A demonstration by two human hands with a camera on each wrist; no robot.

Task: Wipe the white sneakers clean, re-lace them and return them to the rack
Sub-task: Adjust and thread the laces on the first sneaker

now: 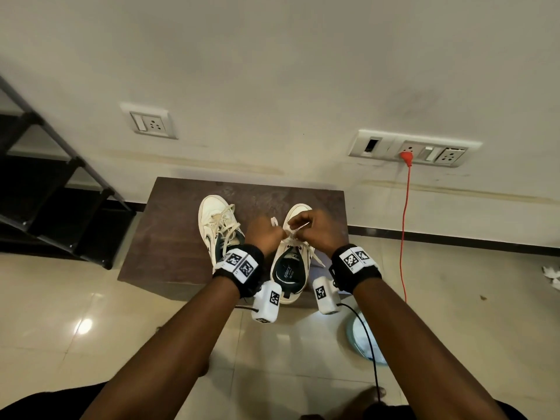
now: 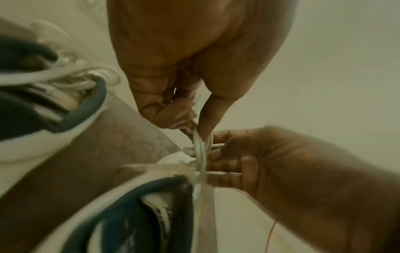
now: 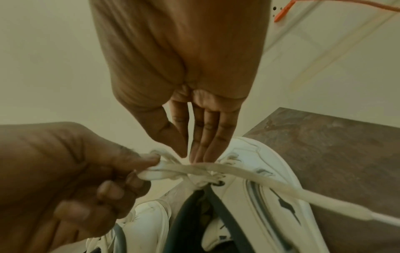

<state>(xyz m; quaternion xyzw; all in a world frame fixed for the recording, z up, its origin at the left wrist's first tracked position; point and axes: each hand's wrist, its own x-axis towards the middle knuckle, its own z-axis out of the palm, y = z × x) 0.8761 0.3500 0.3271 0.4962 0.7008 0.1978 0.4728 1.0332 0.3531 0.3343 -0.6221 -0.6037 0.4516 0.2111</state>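
Observation:
Two white sneakers with dark green lining stand on a low brown table (image 1: 169, 237). The left sneaker (image 1: 216, 225) is laced, with its laces lying loose. Both my hands work above the tongue of the right sneaker (image 1: 291, 268). My left hand (image 1: 280, 233) pinches a loop of its cream lace (image 2: 201, 154) between thumb and fingers. My right hand (image 1: 292, 225) holds the other strand at the crossing, its fingers (image 3: 201, 137) pointing down at the eyelets. One free lace end (image 3: 303, 193) trails right across the shoe.
A black shoe rack (image 1: 60, 189) stands at the left against the wall. An orange cord (image 1: 404, 222) hangs from a wall socket (image 1: 409, 150) to the tiled floor. A pale blue basin (image 1: 363, 338) sits on the floor near my right forearm, and crumpled tissue (image 1: 551, 275) lies far right.

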